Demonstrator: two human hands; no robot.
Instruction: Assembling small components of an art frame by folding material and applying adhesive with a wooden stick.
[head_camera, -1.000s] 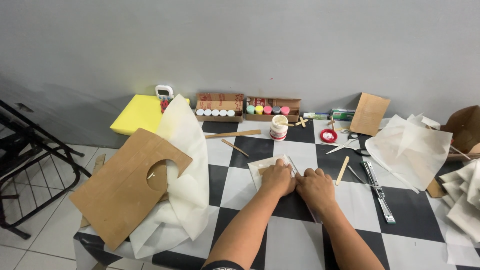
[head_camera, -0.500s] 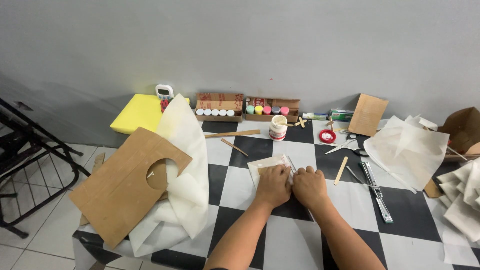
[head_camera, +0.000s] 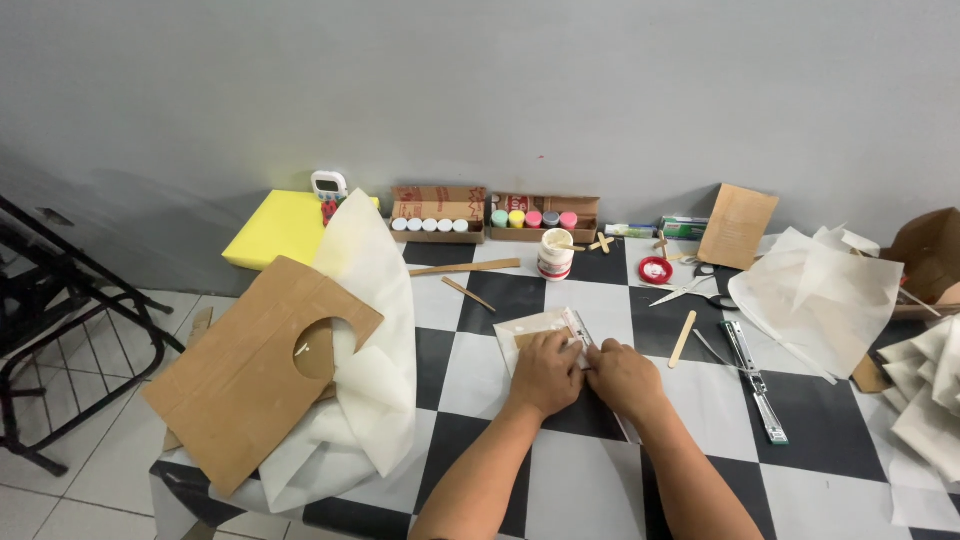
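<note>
Both grips press flat, left hand (head_camera: 545, 372) and right hand (head_camera: 622, 378), on a thin translucent sheet (head_camera: 535, 333) over checkered table (head_camera: 480, 300).

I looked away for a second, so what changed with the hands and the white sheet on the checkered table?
Little changed. Both hands, left hand and right hand, stayed pressed side by side on the small white sheet with its tan wooden strip, only drawing slightly nearer the person. The flat wooden stick, metal ruler and white glue jar stayed put.

paint pots (head_camera: 534, 219): 5 coloured (5 white-capped beside) | glue jar (head_camera: 555, 253): 1 | scissors (head_camera: 690, 291): 1
</note>
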